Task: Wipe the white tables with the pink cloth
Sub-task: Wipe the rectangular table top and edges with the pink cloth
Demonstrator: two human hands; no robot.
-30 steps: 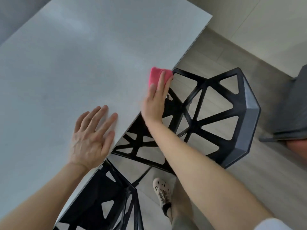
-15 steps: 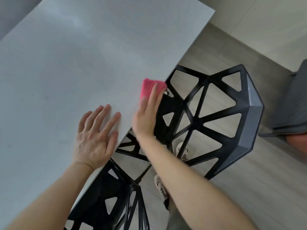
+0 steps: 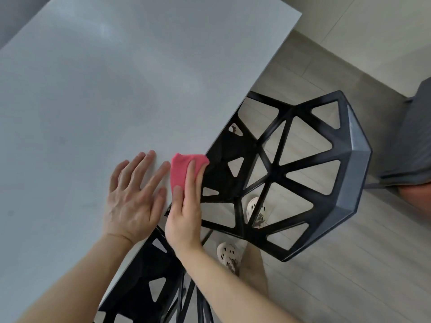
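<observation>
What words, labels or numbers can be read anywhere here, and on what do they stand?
None: no text, brand, number or sign can be read in this view.
The table, the cloth, the chairs and the shoes show no print that I can make out.

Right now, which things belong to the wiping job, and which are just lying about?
Job: pink cloth, white table, right hand pressing the cloth at the table's edge, left hand flat on the table.
Just about: black lattice chair, second black chair, grey seat.
</observation>
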